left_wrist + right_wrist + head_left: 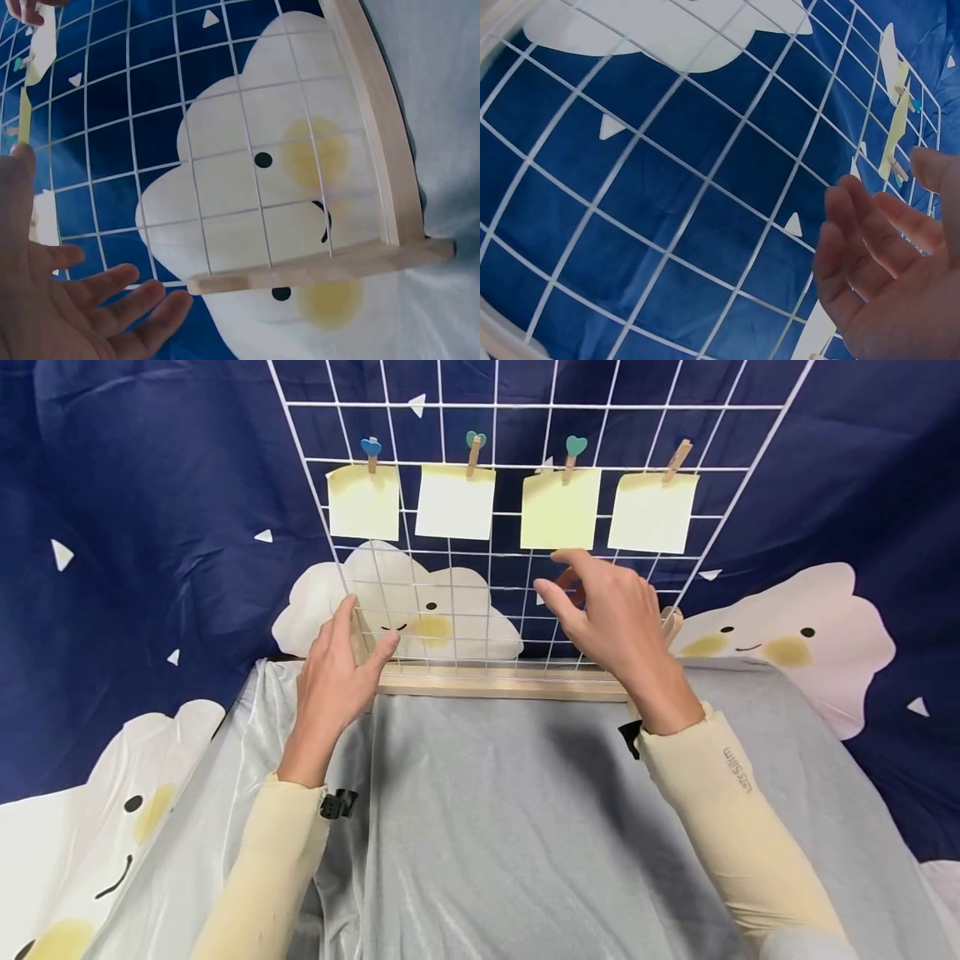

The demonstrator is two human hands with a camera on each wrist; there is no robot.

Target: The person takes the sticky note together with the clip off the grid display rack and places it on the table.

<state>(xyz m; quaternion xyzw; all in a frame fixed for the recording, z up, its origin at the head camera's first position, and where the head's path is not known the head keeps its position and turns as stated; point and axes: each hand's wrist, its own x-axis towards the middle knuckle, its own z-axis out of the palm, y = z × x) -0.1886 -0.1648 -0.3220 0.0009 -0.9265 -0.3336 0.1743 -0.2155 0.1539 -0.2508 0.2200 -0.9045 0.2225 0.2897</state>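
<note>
A white wire grid (506,513) stands upright in a wooden base (502,685). Several pale yellow paper notes hang in a row on it, among them the third note (558,518) and the rightmost note (652,518). Small wooden clothespins hold them, two with green hearts, one with a blue heart (371,447) and one plain clothespin (678,458). My left hand (330,668) is beside the stand's left upright, fingers extended, holding nothing. Just below the third note, my right hand (618,610) hovers with fingers loosely bent; nothing is between them in the right wrist view.
Grey velvety cloth (510,810) covers the surface in front of the stand. Behind it hangs a navy curtain (172,485) with white triangles and smiling clouds. The wooden base's left foot (315,270) shows in the left wrist view.
</note>
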